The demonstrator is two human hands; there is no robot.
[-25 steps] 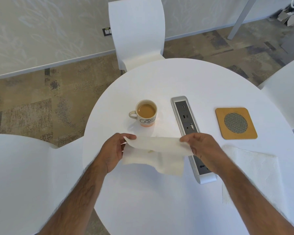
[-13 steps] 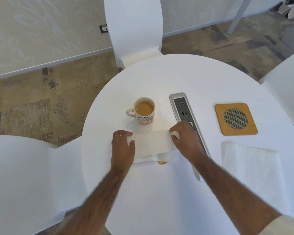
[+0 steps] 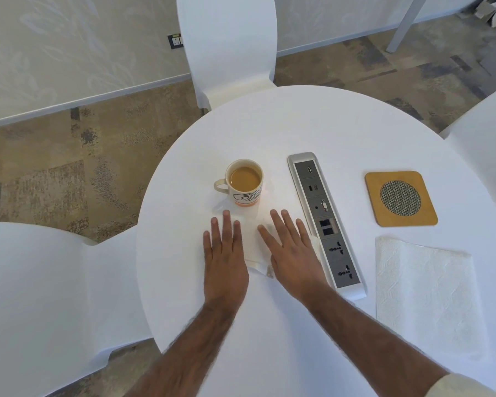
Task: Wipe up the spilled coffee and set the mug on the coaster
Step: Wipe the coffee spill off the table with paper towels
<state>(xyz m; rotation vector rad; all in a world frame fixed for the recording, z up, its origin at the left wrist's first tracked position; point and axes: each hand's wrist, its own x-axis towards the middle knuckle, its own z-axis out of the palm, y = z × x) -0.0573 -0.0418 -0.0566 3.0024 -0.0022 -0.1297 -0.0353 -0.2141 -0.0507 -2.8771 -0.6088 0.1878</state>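
Note:
A white mug (image 3: 244, 183) full of milky coffee stands on the round white table (image 3: 269, 133), handle to the left. Just in front of it a folded white paper towel (image 3: 251, 242) lies flat on the table. My left hand (image 3: 223, 257) and my right hand (image 3: 291, 250) rest palm-down on the towel, fingers spread, pressing it. A small brown wet patch shows at the towel's near corner (image 3: 269, 272) between my hands. The square cork coaster (image 3: 401, 198) with a round mesh centre lies to the right, beyond the socket strip.
A grey socket strip (image 3: 325, 222) is set into the table between the mug and the coaster. A second, unfolded paper towel (image 3: 425, 285) lies at the right front. White chairs stand at the back (image 3: 229, 47), left (image 3: 40, 282) and right (image 3: 487, 138).
Both hands lowered the towel from the air onto the table in front of the mug, folded it over, and now lie flat on it with fingers extended.

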